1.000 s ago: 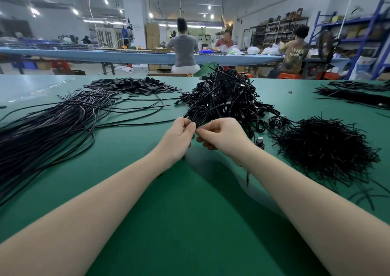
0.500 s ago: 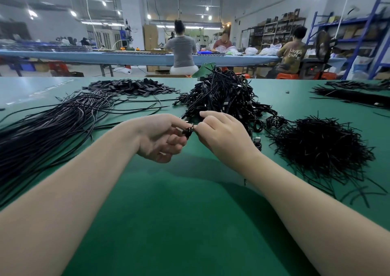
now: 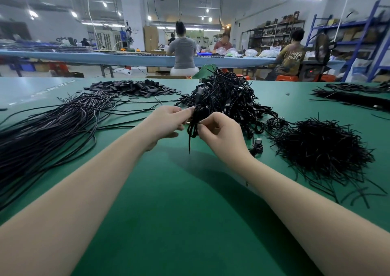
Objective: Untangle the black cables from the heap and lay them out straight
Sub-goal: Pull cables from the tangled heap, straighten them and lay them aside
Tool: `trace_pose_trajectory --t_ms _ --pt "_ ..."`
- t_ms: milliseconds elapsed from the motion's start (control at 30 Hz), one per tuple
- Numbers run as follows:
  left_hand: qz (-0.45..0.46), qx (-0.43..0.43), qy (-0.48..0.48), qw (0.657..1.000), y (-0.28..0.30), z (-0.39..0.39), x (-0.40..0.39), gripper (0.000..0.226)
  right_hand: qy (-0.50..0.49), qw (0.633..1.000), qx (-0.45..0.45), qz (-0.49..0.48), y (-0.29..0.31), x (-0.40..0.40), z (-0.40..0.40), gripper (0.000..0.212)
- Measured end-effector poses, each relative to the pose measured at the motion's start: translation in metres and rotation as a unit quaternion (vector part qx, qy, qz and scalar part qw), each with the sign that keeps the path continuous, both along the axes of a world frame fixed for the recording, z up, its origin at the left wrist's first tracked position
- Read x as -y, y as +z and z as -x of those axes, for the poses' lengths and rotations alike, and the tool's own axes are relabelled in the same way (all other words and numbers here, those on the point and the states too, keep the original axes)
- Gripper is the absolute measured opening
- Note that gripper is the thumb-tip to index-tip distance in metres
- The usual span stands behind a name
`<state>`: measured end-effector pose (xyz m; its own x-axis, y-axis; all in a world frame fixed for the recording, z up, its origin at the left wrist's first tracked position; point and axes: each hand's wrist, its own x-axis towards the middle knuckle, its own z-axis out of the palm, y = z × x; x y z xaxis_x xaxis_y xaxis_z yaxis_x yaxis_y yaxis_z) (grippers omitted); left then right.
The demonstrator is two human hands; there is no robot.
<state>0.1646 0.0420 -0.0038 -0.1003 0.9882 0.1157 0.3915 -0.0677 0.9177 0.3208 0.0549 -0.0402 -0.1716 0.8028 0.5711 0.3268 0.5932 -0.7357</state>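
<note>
A tangled heap of black cables (image 3: 228,100) rises at the middle of the green table (image 3: 168,202). In front of it I hold a small coiled black cable bundle (image 3: 193,126) above the table. My left hand (image 3: 168,120) pinches the bundle's upper part from the left. My right hand (image 3: 219,131) pinches its middle from the right. A loose cable end hangs down below the bundle. To the left, a long sheaf of straightened black cables (image 3: 48,132) lies across the table.
A pile of short thin black ties (image 3: 320,149) sits right of my right hand. Flat black pieces (image 3: 130,88) are heaped at the back left. More black cables (image 3: 354,96) lie at the far right. A loose connector (image 3: 258,144) rests near the heap.
Both hands have lifted slightly and drawn the small cable bundle out of the heap's front; its coil and a hanging end now show between my fingers.
</note>
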Motion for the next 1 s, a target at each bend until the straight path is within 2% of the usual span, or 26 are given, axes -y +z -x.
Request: trace_pose_trajectory --t_ms 67,133,300,400,600,733,833,933,1000 --pt "-0.037 0.002 -0.032 0.999 0.000 0.001 0.000 0.024 0.026 0.993 -0.074 0.089 -0.001 -0.002 -0.002 0.011" --pt "-0.048 -0.006 -0.063 0.997 0.000 0.001 0.002 0.011 0.059 0.981 -0.124 0.136 -0.003 -0.004 -0.004 0.012" --pt "-0.065 -0.069 -0.088 0.992 -0.001 0.005 0.006 0.055 0.041 0.991 -0.056 0.111 -0.004 -0.007 -0.007 0.013" --pt "-0.090 -0.067 -0.102 0.988 -0.003 0.007 0.008 0.063 0.030 0.995 -0.020 0.089 -0.001 -0.009 -0.006 0.012" --pt "-0.108 -0.088 -0.071 0.988 -0.011 0.006 0.005 0.033 -0.004 0.998 0.040 0.041 0.000 -0.008 -0.004 0.008" --pt "-0.123 -0.120 -0.036 0.984 -0.014 0.003 0.003 0.006 -0.037 0.996 0.082 -0.030 0.001 -0.005 -0.003 0.008" --pt "-0.090 -0.063 -0.036 0.993 -0.016 -0.002 0.002 0.014 -0.057 0.992 0.080 -0.086 0.002 -0.002 -0.002 0.010" --pt "-0.003 0.076 -0.042 0.996 -0.014 -0.011 0.004 0.022 -0.074 0.970 0.155 -0.170 0.001 -0.002 -0.004 0.015" --pt "0.060 0.180 -0.032 0.981 -0.010 -0.014 0.005 0.019 -0.089 0.940 0.219 -0.244 0.001 0.001 -0.006 0.012"
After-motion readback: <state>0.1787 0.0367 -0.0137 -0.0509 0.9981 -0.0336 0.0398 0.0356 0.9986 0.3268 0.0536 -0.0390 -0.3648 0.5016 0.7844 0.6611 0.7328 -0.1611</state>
